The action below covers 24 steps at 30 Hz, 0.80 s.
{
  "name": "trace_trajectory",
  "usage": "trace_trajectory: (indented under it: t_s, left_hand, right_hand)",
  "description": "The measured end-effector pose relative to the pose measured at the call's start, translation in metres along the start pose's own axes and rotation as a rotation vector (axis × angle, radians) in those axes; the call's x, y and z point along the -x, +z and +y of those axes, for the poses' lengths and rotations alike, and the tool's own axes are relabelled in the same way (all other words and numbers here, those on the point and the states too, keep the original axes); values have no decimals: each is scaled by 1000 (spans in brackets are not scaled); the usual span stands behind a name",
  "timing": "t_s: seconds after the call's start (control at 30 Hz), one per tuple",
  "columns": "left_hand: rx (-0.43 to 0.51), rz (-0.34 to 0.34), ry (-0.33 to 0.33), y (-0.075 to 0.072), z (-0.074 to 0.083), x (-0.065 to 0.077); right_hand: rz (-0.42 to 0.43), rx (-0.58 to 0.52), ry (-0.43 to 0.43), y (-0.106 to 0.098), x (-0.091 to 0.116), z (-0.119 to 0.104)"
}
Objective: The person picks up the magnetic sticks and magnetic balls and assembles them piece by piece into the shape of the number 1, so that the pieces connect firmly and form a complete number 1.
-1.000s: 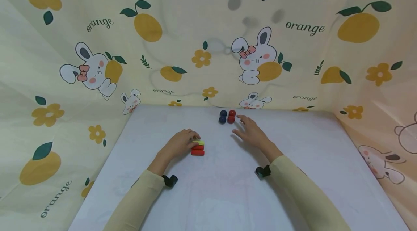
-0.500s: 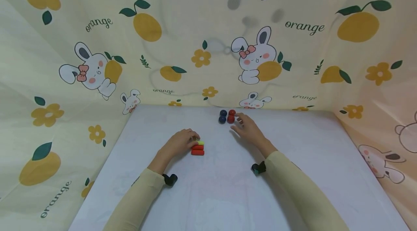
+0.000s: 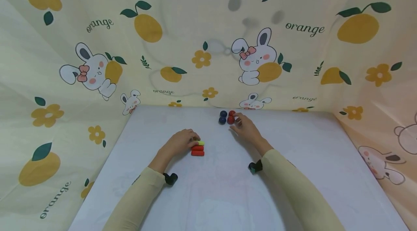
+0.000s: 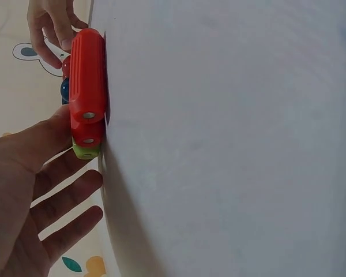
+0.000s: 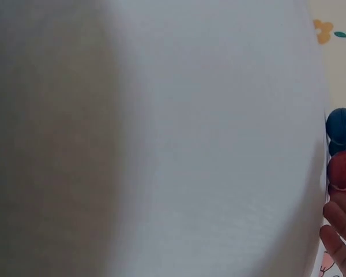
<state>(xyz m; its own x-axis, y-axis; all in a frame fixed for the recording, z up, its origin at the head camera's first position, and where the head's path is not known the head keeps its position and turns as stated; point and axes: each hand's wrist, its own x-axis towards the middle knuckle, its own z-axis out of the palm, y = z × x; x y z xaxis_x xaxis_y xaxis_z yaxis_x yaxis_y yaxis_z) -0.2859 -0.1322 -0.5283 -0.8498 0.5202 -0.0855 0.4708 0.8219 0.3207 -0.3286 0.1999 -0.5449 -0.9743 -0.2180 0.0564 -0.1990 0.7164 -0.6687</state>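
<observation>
Two red ridged bars (image 3: 197, 153) and a yellow-green bar (image 3: 201, 143) lie side by side on the white table, with round silvery dots in the red bars' ends. My left hand (image 3: 180, 143) rests at their left ends, thumb beside the red bars (image 4: 86, 75) and index finger behind the yellow-green bar (image 4: 85, 152). The other fingers extend loosely. Further back, two dark blue balls (image 3: 222, 120) and two red balls (image 3: 231, 120) form a small square. My right hand (image 3: 247, 129) reaches to the red balls' right side, fingertips right at them, thumb apart in front.
Behind the balls, a cream cloth (image 3: 182, 50) printed with rabbits and oranges rises along the back edge of the white table (image 3: 215, 194). The cloth also stands along both sides. Each wrist wears a small black camera (image 3: 170, 179).
My right hand has moved slightly left and its fingers have closed in on the red balls. The left hand, bars and balls stay in place.
</observation>
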Motion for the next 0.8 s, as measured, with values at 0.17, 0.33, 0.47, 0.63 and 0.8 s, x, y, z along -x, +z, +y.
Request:
trace_trajectory:
  t_s: [0.17,0.33,0.47,0.63,0.8]
  left_hand:
    - [-8,-11,3,-1,1,0]
    - [3,-13,2,-2,2,0]
    - [5,-5,0,0,1,-1]
    - [11,-2,3,0,0,-1]
    - [29,-4,0,0,0,-1]
  right_hand:
    - [10,18,15,2,-4,1]
    - [18,29,14,3,-5,1]
    - [20,29,5,3,-5,0]
    - [8,38,22,3,-7,-1]
    - [7,57,29,4,-7,-3]
